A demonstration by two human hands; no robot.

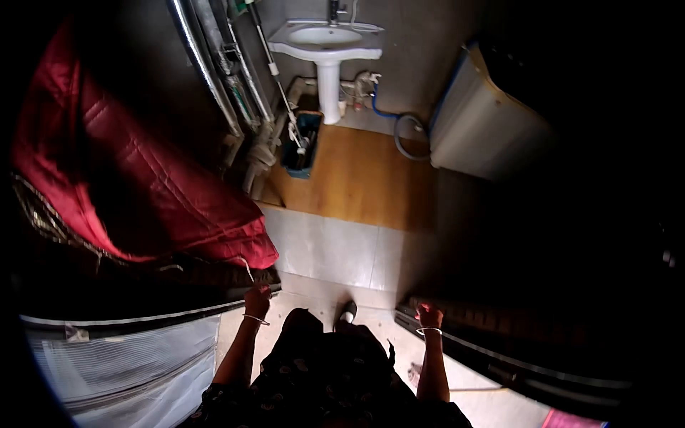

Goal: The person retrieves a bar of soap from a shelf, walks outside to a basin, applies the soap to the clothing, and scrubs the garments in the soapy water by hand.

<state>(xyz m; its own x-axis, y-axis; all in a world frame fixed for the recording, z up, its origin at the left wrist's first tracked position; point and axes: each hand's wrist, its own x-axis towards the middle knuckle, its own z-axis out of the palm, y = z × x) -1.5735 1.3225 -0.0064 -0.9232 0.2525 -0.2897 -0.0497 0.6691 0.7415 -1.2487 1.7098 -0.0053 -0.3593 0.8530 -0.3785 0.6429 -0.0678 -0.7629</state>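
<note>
My left hand (258, 299), with a bracelet at the wrist, is closed at the inner end of the dark left door panel (153, 314). A red quilted curtain (157, 185) hangs just above it, and a thin pale cord (247, 269) dangles close to the fingers. Across the gap, my right hand (429, 315), also with a bracelet, is closed at the inner end of the dark right door panel (514, 365). Shadow hides the exact finger contact on both sides. My shoe (347, 314) shows on the pale floor between the panels.
Ahead, a white pedestal sink (328, 78) stands against the wall. Left of it, a mop (292, 121) rests in a dark bin (311, 135). A brown mat (371, 178) covers some floor. A pale appliance (478, 121) and blue-grey hose (403, 135) are at right.
</note>
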